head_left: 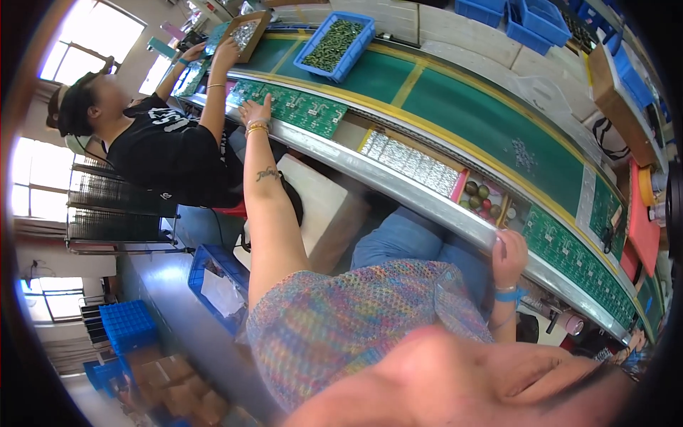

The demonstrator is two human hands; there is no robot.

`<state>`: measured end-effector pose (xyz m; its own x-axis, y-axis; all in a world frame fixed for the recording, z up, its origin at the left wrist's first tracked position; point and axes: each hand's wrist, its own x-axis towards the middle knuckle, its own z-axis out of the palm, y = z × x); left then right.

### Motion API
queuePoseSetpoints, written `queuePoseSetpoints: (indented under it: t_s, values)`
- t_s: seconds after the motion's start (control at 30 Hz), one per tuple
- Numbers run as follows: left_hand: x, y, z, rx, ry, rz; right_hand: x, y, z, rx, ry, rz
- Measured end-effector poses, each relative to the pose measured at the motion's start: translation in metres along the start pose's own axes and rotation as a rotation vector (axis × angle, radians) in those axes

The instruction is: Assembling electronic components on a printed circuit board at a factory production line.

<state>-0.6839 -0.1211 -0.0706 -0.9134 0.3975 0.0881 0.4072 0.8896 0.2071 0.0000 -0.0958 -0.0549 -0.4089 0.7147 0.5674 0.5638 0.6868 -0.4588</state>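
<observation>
My left hand [256, 112] reaches far forward and rests on a green circuit board panel [306, 112], its thumb stretched out apart from the fingers. The panel lies along the metal rail [398, 180] at the near side of the line. My right hand [509, 256] is at the rail farther right, its fingers curled in; whether anything is inside them is hidden. Close to it are a small compartment holding round green and red fruits [480, 199] and a second stretch of green circuit boards [569, 252]. Between the two stretches of boards lies a silvery, dimpled sheet [409, 162].
A green conveyor belt [462, 107] with yellow tape runs behind the boards. It carries a blue bin [334, 46] of small green parts and a scatter of small pale pieces [523, 153]. On the left, a co-worker [171, 135] reaches toward a cardboard box [244, 35].
</observation>
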Motion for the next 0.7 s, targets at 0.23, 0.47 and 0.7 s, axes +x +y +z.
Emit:
queuePoseSetpoints:
  t_s: [0.23,0.47,0.7]
  values:
    - [0.004,-0.002,-0.008,0.112,-0.093,0.019,-0.002,-0.006,-0.005,-0.014,-0.014,0.032]
    - [-0.008,0.007,-0.003,0.175,-0.122,0.141,0.021,-0.004,-0.01,-0.064,-0.057,-0.031]
    - [-0.101,0.019,-0.009,0.156,-0.03,0.391,0.078,0.031,-0.018,-0.026,-0.087,0.197]
